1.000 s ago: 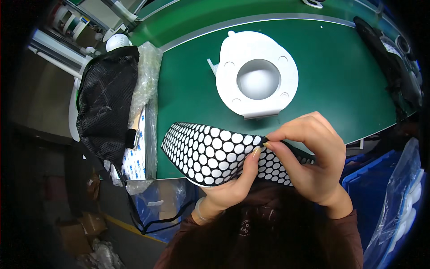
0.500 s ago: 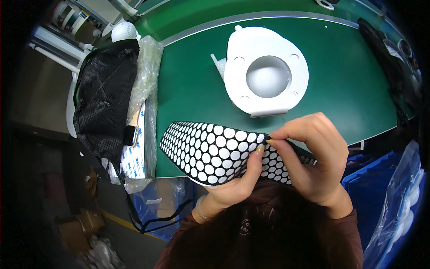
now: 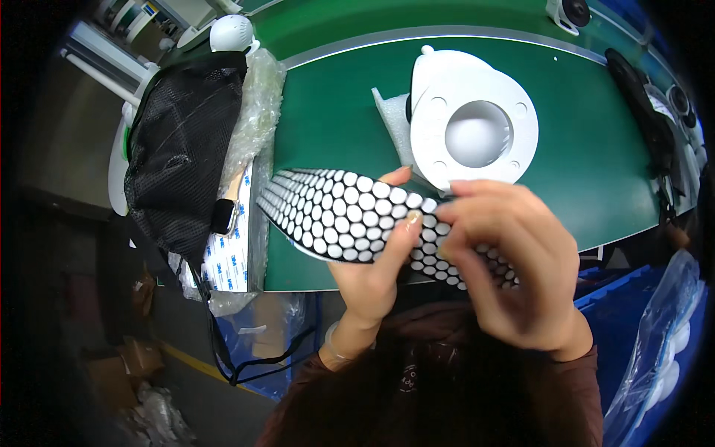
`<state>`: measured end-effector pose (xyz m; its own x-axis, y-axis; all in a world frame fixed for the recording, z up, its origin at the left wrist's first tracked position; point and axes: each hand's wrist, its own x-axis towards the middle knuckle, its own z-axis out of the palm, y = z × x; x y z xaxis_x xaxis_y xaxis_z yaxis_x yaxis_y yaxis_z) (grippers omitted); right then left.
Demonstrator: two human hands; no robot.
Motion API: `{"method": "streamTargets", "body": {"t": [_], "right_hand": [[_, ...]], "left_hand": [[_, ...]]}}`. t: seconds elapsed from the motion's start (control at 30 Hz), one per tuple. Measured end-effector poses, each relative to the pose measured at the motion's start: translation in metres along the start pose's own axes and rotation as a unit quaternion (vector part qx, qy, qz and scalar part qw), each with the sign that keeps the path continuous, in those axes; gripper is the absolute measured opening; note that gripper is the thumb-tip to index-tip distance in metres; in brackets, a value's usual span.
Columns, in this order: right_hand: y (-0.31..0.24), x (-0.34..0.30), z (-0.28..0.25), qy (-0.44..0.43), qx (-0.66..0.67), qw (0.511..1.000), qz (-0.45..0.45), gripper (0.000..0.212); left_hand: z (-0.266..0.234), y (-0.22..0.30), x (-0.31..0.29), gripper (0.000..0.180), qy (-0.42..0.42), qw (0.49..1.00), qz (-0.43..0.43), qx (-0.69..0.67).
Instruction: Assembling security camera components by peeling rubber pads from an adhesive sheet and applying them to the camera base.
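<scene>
A black strip covered with rows of white round dots (image 3: 339, 212) lies bent across my left hand (image 3: 372, 279). That hand is closed on it, the thumb pressing on the dotted face and a fingertip showing past the far edge. Over the strip's right part is my right hand (image 3: 525, 268), its fingers curled close to the dots. Motion smears those fingers, so whether something is between them cannot be made out. Beyond the hands a white rounded housing (image 3: 426, 141) with a large round opening rests on the green table (image 3: 335, 119).
Left on the table are a black mesh bag (image 3: 182, 141), bubble wrap (image 3: 257, 100), a smartwatch (image 3: 223, 217) and a printed white sheet (image 3: 227, 264). A foam piece (image 3: 395, 123) lies beside the housing. Blue bins (image 3: 625, 290) and a plastic bag (image 3: 655, 350) are at the right.
My right hand's fingers have shifted and blurred over the strip. My left hand has moved slightly left and up with the strip. The housing appears further right in view.
</scene>
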<state>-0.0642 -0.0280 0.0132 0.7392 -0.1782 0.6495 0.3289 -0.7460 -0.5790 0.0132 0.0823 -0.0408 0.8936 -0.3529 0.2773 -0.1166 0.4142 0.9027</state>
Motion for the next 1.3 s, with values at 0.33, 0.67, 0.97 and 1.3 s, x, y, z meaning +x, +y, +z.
{"method": "streamTargets", "body": {"t": [0.33, 0.67, 0.97, 1.3], "right_hand": [[0.015, 0.018, 0.006, 0.044, -0.058, 0.994, 0.082, 0.005], [0.015, 0.022, 0.015, 0.047, -0.125, 0.990, 0.046, 0.004], [0.012, 0.022, 0.018, 0.041, -0.141, 0.988, 0.050, 0.004], [0.013, 0.005, 0.006, 0.079, -0.093, 0.992, 0.018, 0.015]], "left_hand": [[-0.003, -0.004, 0.001, 0.035, -0.056, 0.992, -0.054, -0.100], [-0.004, -0.004, 0.003, 0.033, -0.063, 0.990, -0.035, -0.121], [-0.008, -0.006, 0.001, 0.033, -0.061, 0.992, -0.039, -0.108], [-0.012, 0.004, -0.007, 0.033, -0.066, 0.993, -0.011, -0.093]]}}
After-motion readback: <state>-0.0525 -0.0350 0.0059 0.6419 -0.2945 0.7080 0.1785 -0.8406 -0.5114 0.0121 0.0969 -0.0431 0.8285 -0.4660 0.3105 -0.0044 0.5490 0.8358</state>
